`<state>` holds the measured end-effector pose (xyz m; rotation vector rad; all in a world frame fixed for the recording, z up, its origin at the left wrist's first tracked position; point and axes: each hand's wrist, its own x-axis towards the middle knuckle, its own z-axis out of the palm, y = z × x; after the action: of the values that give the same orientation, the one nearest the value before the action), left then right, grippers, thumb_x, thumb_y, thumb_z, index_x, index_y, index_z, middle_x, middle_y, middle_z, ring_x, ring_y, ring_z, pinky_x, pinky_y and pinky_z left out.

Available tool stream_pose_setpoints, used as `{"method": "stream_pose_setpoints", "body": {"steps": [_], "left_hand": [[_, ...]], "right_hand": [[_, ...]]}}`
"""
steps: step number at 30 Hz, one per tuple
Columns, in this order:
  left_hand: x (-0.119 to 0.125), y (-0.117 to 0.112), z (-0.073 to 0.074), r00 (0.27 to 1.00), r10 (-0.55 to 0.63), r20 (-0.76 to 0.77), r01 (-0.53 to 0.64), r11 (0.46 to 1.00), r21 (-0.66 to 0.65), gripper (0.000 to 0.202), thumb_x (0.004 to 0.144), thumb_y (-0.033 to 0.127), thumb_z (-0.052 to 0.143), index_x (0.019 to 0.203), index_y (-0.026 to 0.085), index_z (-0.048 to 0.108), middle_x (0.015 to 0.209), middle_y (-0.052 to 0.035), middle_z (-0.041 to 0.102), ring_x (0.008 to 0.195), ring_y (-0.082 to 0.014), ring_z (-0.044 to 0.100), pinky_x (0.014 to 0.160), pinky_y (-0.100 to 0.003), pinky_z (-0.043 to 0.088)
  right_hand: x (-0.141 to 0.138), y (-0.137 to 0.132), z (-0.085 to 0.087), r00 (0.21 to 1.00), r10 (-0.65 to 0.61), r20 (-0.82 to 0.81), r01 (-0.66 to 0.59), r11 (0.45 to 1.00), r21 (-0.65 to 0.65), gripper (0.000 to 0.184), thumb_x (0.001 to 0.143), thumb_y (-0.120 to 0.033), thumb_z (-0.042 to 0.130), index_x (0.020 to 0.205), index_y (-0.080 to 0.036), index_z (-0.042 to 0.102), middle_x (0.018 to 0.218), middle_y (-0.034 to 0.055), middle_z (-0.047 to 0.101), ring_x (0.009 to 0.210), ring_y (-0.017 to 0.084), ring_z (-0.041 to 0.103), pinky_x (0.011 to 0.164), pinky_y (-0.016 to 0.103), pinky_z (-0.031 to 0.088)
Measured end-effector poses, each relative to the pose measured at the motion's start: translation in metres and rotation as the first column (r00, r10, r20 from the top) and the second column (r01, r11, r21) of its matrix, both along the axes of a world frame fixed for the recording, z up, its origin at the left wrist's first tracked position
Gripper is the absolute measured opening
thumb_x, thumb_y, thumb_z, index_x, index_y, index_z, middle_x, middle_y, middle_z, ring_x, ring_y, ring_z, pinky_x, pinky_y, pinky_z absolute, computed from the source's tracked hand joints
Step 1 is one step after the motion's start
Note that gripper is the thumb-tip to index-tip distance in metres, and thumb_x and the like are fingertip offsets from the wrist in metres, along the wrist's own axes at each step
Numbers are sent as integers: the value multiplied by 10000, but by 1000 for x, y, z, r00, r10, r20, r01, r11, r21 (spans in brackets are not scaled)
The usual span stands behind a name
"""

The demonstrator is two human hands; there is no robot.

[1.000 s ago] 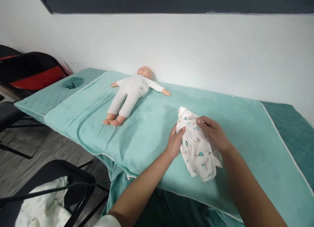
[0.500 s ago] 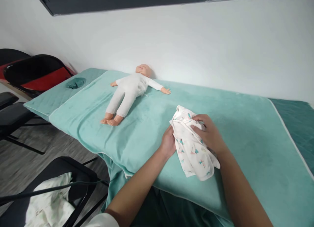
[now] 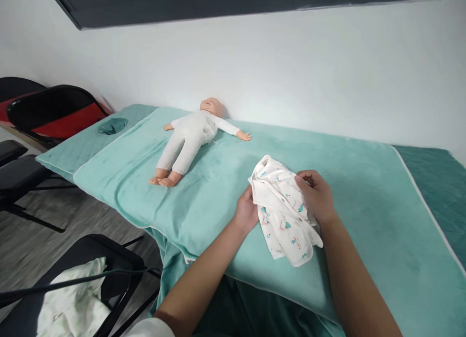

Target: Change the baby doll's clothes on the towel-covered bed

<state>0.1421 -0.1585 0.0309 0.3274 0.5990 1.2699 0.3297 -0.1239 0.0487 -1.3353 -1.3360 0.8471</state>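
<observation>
A white baby garment (image 3: 282, 210) with small teal and pink prints is held bunched above the green-covered bed (image 3: 367, 220). My left hand (image 3: 247, 210) grips its left edge, with the fingers hidden under the cloth. On the other side, my right hand (image 3: 316, 191) pinches the upper right edge between thumb and fingers. Snap buttons show along the garment's opening. Farther back, a baby doll (image 3: 191, 135) in a white body suit lies on its back, arms spread, its head near the wall and its bare feet toward the bed's front edge.
A black chair (image 3: 105, 249) at the lower left bears a crumpled pale cloth (image 3: 74, 300). Across it runs a dark cable (image 3: 120, 272). More black and red chairs (image 3: 58, 111) stand by the bed's left end. A white wall (image 3: 291, 70) borders the back.
My right hand has shifted from lying over the garment to pinching its upper right edge, drawing that edge outward. The garment is spread wider. The doll has not moved.
</observation>
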Motion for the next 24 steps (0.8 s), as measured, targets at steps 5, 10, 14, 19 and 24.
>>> {"method": "stream_pose_setpoints", "body": {"steps": [5,10,14,19,24], "left_hand": [[-3,-1,0,998,-59,27,60,997,-48,562,866,613,600,1189,163,696,1232,-111,713,1307,-371,562,1136,-491,426],[1,0,1,999,-32,16,32,999,-5,576,876,621,597,1236,177,675,1268,-100,700,1312,-354,563,1136,-483,428],[4,1,-2,1000,13,2,-13,1000,11,475,862,524,666,1190,181,684,1272,-90,696,1299,-325,578,1118,-440,449],[5,1,-6,999,52,-3,-52,998,47,452,843,445,704,1210,185,660,1276,-86,692,1260,-302,608,1097,-423,464],[4,1,-3,998,58,-18,-57,998,38,489,843,546,686,1176,188,679,1288,-92,686,1298,-329,575,1102,-440,457]], "right_hand": [[24,16,-12,954,-294,-51,295,955,10,254,788,-412,658,883,-177,633,820,24,637,749,155,560,702,285,462],[23,2,-1,867,-498,25,443,793,418,189,911,-354,572,950,-185,646,1003,79,669,925,202,628,839,365,503],[-8,-27,14,923,-62,380,-156,843,514,98,936,-238,578,1002,-242,651,1067,75,694,1048,243,649,949,431,512],[-29,-30,14,728,125,674,-454,825,337,344,936,-227,578,1269,-313,597,1390,38,599,1334,276,516,1183,479,360],[-11,-13,0,709,-50,703,-234,924,302,254,906,-208,521,1110,-241,667,1222,91,681,1200,308,576,1061,482,412]]}}
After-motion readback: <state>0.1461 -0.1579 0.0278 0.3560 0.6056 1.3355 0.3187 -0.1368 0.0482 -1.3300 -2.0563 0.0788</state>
